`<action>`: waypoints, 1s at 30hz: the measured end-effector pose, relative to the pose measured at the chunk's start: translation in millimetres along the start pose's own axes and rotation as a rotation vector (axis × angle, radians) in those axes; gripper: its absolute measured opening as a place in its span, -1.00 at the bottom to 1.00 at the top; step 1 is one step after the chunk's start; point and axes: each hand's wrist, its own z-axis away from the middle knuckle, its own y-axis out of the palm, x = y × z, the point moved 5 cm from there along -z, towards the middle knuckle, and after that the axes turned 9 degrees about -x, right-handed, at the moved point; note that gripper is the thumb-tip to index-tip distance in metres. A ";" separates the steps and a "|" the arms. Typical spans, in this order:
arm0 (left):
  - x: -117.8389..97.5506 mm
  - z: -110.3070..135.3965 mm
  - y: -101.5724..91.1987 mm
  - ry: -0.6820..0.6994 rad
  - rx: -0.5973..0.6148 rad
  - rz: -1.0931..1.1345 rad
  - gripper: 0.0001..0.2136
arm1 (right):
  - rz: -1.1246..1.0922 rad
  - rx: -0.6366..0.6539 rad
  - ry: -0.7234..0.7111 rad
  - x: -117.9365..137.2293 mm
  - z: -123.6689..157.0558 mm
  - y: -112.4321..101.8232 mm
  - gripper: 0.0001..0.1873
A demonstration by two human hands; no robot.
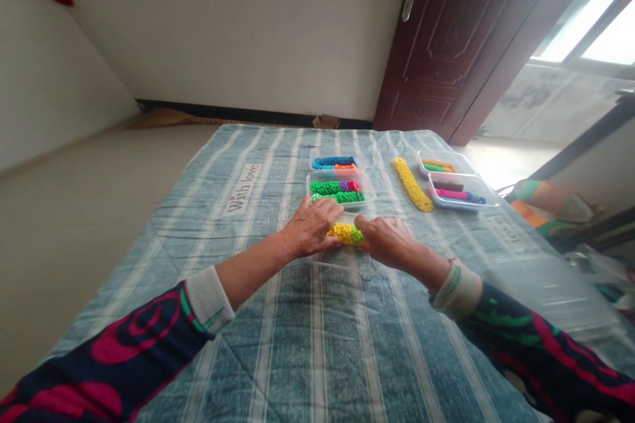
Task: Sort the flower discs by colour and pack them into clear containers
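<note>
My left hand [312,226] and my right hand [389,240] meet over a clear plastic tray [333,259] at the middle of the table. Between them lies a fuzzy yellow and green strip [346,233], and the fingers of both hands curl onto its two ends. Most of the strip is hidden under my hands. Just beyond it stands a tray with green, purple and red fuzzy strips [339,191], and behind that a tray with blue and orange strips [335,162].
A long yellow fuzzy strip [413,184] lies loose on the blue striped cloth [307,344]. Two more trays [461,190] with coloured strips stand at the right. A large clear lid [550,294] lies near the right edge. A dark door [446,39] stands behind.
</note>
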 end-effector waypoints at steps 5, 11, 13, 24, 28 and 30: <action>4.2 1.6 2.7 -0.003 0.004 0.003 -0.47 | -0.015 0.011 -0.008 -0.6 1.1 -1.7 -0.68; 5.4 2.2 -1.0 0.007 -0.002 0.012 -0.42 | -0.022 -0.006 -0.004 1.6 0.9 -5.3 -0.76; 7.3 1.8 -1.5 -0.001 -0.008 0.005 -0.41 | -0.029 -0.032 -0.020 4.0 0.2 -7.0 -0.78; 4.7 -12.7 -29.0 0.063 -0.106 0.112 -0.44 | -0.202 -0.258 0.246 -33.6 16.4 -30.1 -0.77; -1.6 -64.1 -46.7 0.117 -0.204 0.215 -0.63 | -0.153 -0.321 0.641 -93.0 30.8 -5.4 -0.80; -4.6 -106.6 -44.6 0.098 -0.198 0.272 -0.64 | -0.117 -0.319 0.744 -113.2 32.8 11.1 -0.76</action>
